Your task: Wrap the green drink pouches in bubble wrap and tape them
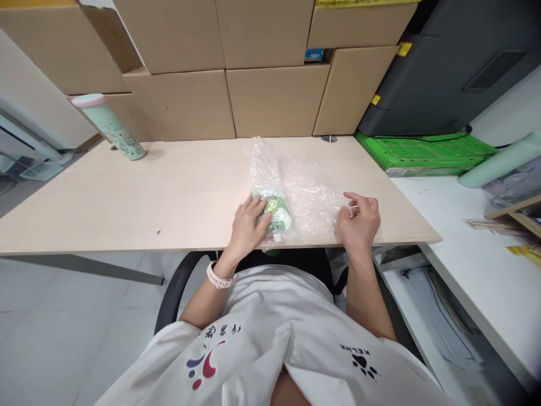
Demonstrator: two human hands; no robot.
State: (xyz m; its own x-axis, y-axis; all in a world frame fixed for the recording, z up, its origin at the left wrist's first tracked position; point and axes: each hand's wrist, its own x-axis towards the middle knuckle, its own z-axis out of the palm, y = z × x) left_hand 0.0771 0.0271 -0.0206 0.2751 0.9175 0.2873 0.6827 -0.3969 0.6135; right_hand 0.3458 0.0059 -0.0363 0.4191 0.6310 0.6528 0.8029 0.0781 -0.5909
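Note:
A green and white pouch point(279, 213) with a white cap lies near the table's front edge, under clear bubble wrap point(310, 189). My left hand point(248, 226) rests flat on the pouch's left side, fingers stretched out over the wrapping. The wrap reaches beyond the pouch's far end in a narrow strip, and a wide crinkled sheet of it spreads to the right. At that sheet's right edge is my right hand point(359, 223), thumb and curled fingers pinching the film while the index finger points out to the left.
Cardboard boxes point(276, 101) are stacked along the table's back edge. A mint tumbler point(112, 127) with a pink lid stands at the back left. On the right are a green crate point(422, 152), a large dark case point(448, 67) and a white side desk point(469, 242).

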